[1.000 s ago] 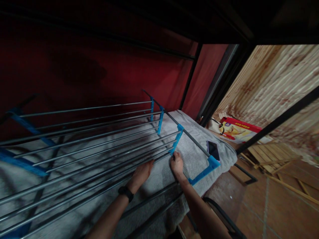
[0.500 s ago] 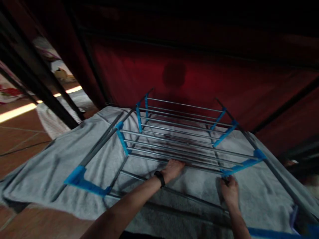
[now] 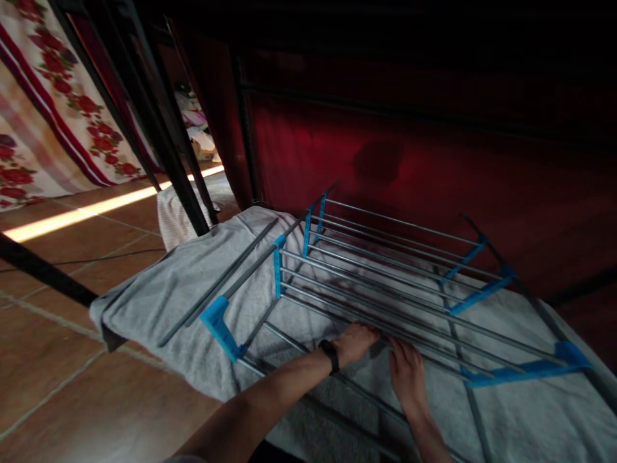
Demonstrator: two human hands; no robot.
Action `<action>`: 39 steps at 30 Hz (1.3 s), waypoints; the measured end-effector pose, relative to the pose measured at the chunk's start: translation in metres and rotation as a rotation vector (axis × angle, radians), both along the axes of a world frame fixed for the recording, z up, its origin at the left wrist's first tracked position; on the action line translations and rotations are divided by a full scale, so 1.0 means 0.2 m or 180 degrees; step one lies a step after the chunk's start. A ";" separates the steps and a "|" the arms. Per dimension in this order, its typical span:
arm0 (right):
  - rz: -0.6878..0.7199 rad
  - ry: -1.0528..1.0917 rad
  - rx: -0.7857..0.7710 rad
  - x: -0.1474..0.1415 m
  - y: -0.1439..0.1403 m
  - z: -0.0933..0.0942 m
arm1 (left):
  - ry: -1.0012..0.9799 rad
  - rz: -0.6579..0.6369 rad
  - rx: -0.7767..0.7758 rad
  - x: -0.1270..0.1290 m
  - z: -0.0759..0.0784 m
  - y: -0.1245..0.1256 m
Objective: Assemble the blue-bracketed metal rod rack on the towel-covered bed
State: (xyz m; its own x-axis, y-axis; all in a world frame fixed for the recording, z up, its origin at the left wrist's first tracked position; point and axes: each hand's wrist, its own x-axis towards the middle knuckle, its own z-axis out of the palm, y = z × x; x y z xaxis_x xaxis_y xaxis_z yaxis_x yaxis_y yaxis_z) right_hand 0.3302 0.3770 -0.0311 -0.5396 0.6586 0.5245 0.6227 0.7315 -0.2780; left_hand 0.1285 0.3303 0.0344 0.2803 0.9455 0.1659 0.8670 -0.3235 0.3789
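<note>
A rack of grey metal rods (image 3: 385, 283) with blue plastic brackets (image 3: 219, 325) lies across a grey blanket (image 3: 159, 283). My left hand (image 3: 357, 341), with a black band on its wrist, is closed over the front rod of the rack's middle tier. Close to its right, my right hand (image 3: 407, 373) has its fingers curled over the same rod. The undersides of both hands are hidden, so the thumbs' hold cannot be made out. A loose grey tube (image 3: 216, 283) rests on the blanket left of the rack.
A dark red panel (image 3: 308, 148) stands behind the blanket. Black metal posts (image 3: 159, 128) rise at the left, with a flowered curtain (image 3: 62, 109) beyond them. A tiled floor (image 3: 62, 360) shows at lower left, crossed by a thin dark cable (image 3: 106, 257).
My right hand has left the blue bracket at the rod's right end and moved left, beside my left hand. The view has turned left, showing more floor and curtain.
</note>
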 end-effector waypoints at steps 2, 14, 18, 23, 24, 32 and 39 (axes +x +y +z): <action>0.0070 -0.0068 -0.0042 0.00 0.04 -0.01 | -0.0049 -0.0018 0.0019 0.00 -0.01 0.00; 0.0348 0.0066 -0.0346 0.02 0.11 -0.02 | -0.0143 -0.0048 -0.0082 -0.03 0.01 -0.02; 0.0380 0.0120 -0.0323 0.02 0.13 -0.04 | -0.0207 0.0150 0.0151 -0.07 0.06 -0.09; 0.0407 0.0101 -0.0246 0.03 0.12 -0.06 | -0.0801 0.1373 0.0213 -0.20 0.06 -0.33; 0.0392 0.0079 -0.0236 0.03 0.12 -0.06 | -0.1032 0.1789 0.0182 -0.24 0.05 -0.38; 0.0314 0.0061 -0.0149 0.02 0.11 -0.04 | -0.1395 0.4272 0.0390 -0.69 0.03 -0.53; 0.0363 -0.0007 -0.0145 0.03 0.11 -0.05 | -0.1165 0.4247 0.0073 -0.90 0.01 -0.45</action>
State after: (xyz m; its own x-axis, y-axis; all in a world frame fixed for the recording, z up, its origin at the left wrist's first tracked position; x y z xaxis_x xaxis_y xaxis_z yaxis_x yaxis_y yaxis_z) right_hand 0.3352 0.3990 -0.0406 -0.6136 0.6159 0.4941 0.5368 0.7843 -0.3111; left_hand -0.0517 0.2412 0.0368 -0.8879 0.4570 0.0520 0.3755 0.6549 0.6558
